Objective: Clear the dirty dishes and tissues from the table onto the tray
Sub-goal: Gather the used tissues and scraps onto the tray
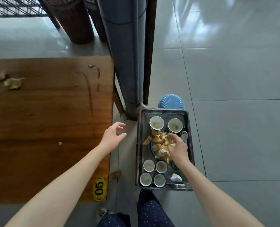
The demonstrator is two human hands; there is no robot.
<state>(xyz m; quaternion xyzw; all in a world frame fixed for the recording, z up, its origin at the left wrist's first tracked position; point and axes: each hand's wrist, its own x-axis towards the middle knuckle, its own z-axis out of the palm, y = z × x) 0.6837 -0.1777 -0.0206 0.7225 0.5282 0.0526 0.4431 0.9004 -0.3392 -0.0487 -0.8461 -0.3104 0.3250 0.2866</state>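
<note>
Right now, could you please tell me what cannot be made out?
Head view:
- Round blue plate: mostly under stained crumpled tissues and right hand.
- Soiled tissues on brown wooden table: cut by left edge.
- Dark item under right wrist: hidden, unidentifiable.

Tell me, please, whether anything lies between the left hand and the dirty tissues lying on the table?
Nothing visible blocks it. Between the left hand and the tissues at the far-left edge of the table lies only tabletop with brown smears and a few small crumbs.
</note>
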